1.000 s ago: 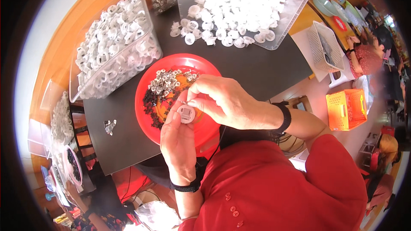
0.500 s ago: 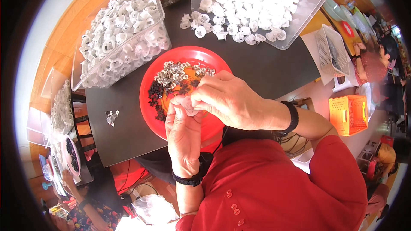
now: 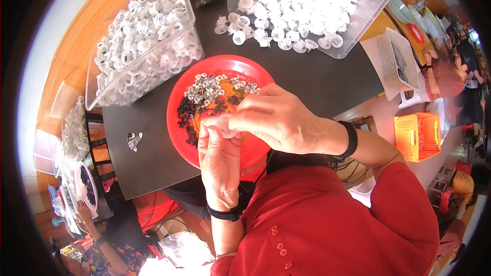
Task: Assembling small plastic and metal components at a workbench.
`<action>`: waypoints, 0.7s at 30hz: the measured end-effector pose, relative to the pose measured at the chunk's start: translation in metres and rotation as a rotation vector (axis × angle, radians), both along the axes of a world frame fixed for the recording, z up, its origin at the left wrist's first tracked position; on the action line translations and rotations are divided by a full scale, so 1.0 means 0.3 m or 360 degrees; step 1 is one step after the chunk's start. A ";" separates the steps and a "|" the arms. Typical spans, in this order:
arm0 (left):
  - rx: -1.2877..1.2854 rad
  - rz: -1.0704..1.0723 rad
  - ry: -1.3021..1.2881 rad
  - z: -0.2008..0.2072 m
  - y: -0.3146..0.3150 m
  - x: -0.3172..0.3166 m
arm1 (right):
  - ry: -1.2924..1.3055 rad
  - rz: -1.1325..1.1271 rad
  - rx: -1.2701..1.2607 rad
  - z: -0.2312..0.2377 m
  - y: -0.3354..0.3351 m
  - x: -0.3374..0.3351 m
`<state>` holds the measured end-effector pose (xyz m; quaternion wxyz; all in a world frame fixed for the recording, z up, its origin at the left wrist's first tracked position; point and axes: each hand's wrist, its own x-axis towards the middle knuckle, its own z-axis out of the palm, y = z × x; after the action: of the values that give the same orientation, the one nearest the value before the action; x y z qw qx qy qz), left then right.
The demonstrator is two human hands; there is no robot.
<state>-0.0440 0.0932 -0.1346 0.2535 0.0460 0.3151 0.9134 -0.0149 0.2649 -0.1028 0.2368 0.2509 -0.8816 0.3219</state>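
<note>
Over a red round tray (image 3: 176, 89), my left hand (image 3: 220, 161) pinches a small translucent white plastic disc (image 3: 224, 125) between thumb and fingers. My right hand (image 3: 279, 120) meets it from the right, its fingers closed together at the disc's edge. What the right fingertips hold, if anything, is hidden by the hand. In the tray lie a heap of small shiny metal pieces (image 3: 204, 89) and, beside it, small black pieces (image 3: 185, 115).
A clear bin (image 3: 143, 79) full of white plastic parts stands at the far left of the dark table (image 3: 327, 82). Another clear bin (image 3: 381, 0) lies tipped at the back, white discs (image 3: 302, 10) spilling out. A few metal bits (image 3: 134, 141) lie left. People sit nearby.
My right hand has shifted slightly, its fingers drawn lower and closer over the disc. My left hand keeps the disc in nearly the same place.
</note>
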 end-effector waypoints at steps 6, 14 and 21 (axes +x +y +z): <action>-0.0048 0.0008 0.0066 0.030 0.016 0.016 | -0.0516 -0.0120 -0.0808 0.015 -0.041 0.024; -0.0199 0.0192 0.0222 0.029 0.029 0.058 | -0.0978 -0.0033 -0.1708 -0.003 -0.083 0.036; -0.0280 0.0257 0.0257 0.056 0.040 0.107 | -0.0790 -0.0036 -0.1932 -0.029 -0.153 0.069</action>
<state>-0.0118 0.1051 -0.1178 0.1559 0.0715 0.4160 0.8931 0.0059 0.2191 -0.1113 0.1293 -0.0183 -0.5743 0.8081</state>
